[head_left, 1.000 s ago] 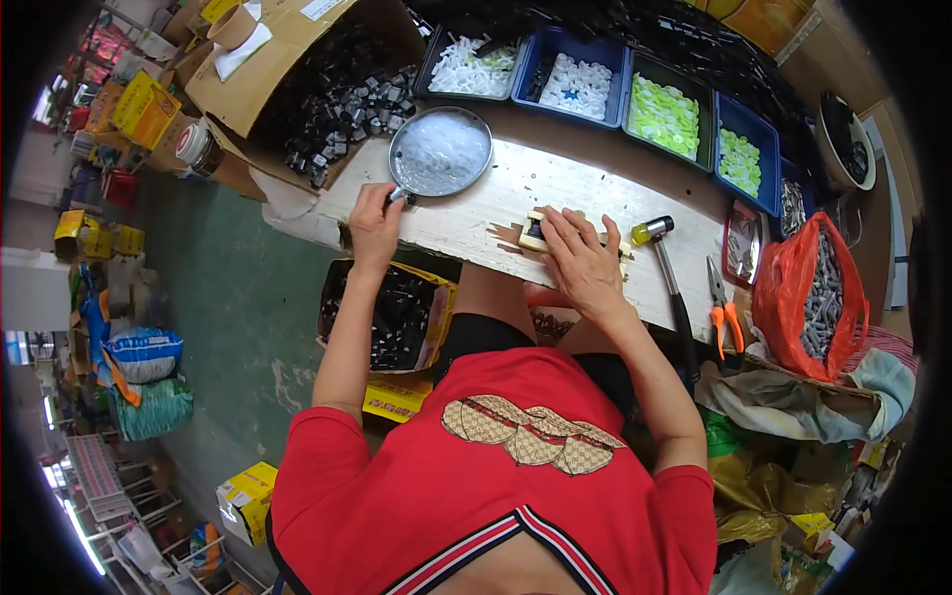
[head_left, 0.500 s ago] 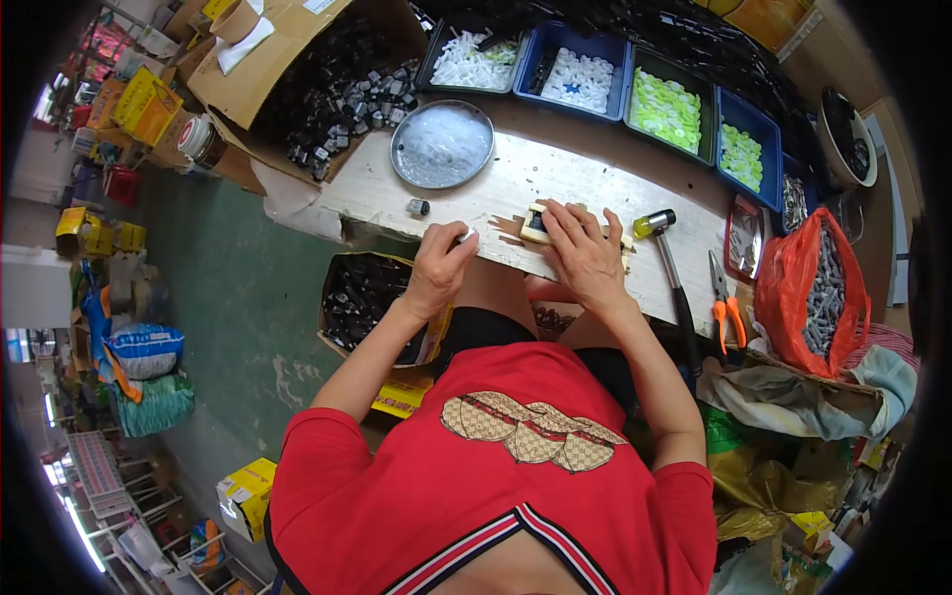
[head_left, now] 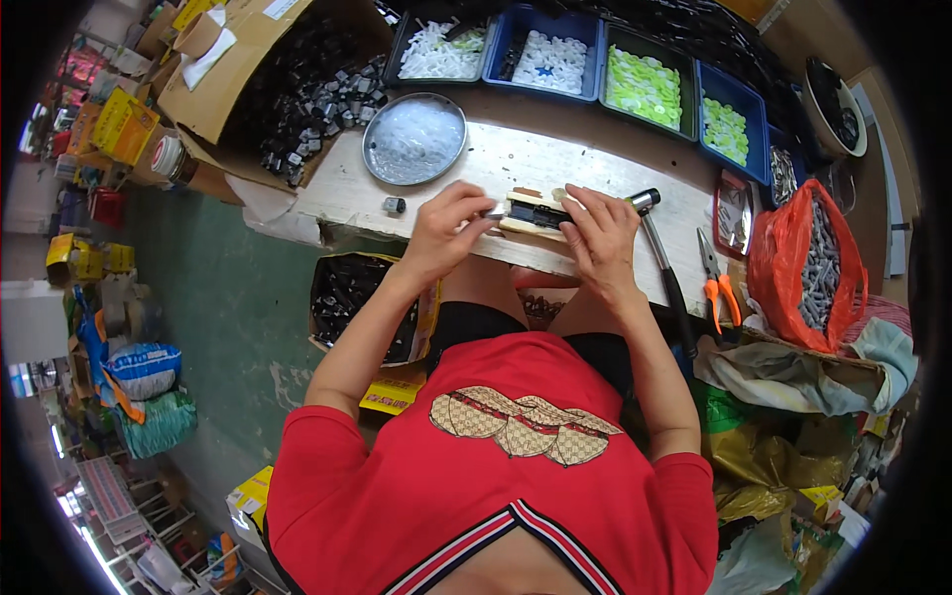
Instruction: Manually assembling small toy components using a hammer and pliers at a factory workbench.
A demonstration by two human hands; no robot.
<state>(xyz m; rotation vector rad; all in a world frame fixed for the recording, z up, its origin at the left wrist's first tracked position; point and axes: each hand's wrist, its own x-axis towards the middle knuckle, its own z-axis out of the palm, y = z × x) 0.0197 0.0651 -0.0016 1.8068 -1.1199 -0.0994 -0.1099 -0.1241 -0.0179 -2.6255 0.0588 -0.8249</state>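
Note:
A cream-coloured fixture [head_left: 519,226] lies near the front edge of the worktop, with a long black part [head_left: 540,212] set in its channel. My left hand [head_left: 446,230] pinches a small whitish piece [head_left: 497,210] at the fixture's left end. Over the right end rests my right hand [head_left: 602,234], its thumb and fingers on the black part and the fixture. A hammer [head_left: 658,248] with a black grip lies just to the right of that hand. Left of my left hand sits a small grey and black piece [head_left: 395,205].
A round metal tray [head_left: 415,139] with clear material stands behind my left hand. Bins of white pieces [head_left: 561,61] and green discs [head_left: 645,84] line the back. At right are orange-handled pliers [head_left: 721,293] and a red bag [head_left: 776,268] of grey parts. A carton [head_left: 203,99] holds black pieces.
My left hand has moved right to the fixture's end with the small piece. My right hand has shifted right along the fixture, uncovering the black part. The whole view has shifted slightly.

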